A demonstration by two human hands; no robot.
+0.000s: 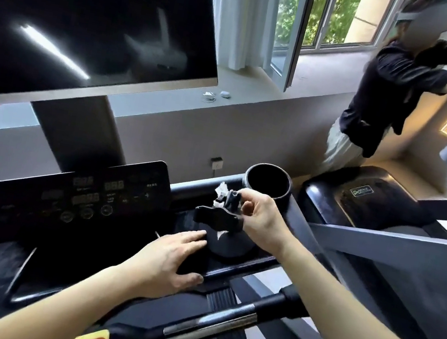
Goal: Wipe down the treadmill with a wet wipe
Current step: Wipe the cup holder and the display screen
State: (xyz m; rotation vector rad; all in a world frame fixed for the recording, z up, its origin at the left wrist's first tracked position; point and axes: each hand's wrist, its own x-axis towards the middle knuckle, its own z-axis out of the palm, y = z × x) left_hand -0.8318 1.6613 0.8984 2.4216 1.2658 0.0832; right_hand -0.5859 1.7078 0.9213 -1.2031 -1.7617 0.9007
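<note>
The left hand (170, 258) lies flat, fingers straight, on the treadmill console (111, 188), fingertips touching a black bottle (230, 242). The right hand (258, 220) pinches that bottle's upright top, the white wet wipe (220, 191) bunched just beside its fingertips, near the cup holder (285, 193)

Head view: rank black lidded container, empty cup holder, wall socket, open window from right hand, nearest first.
1. black lidded container: under the right hand, which pinches its top.
2. empty cup holder: just beyond.
3. wall socket: farther back, lower left of holder.
4. open window: far back, top.
</note>
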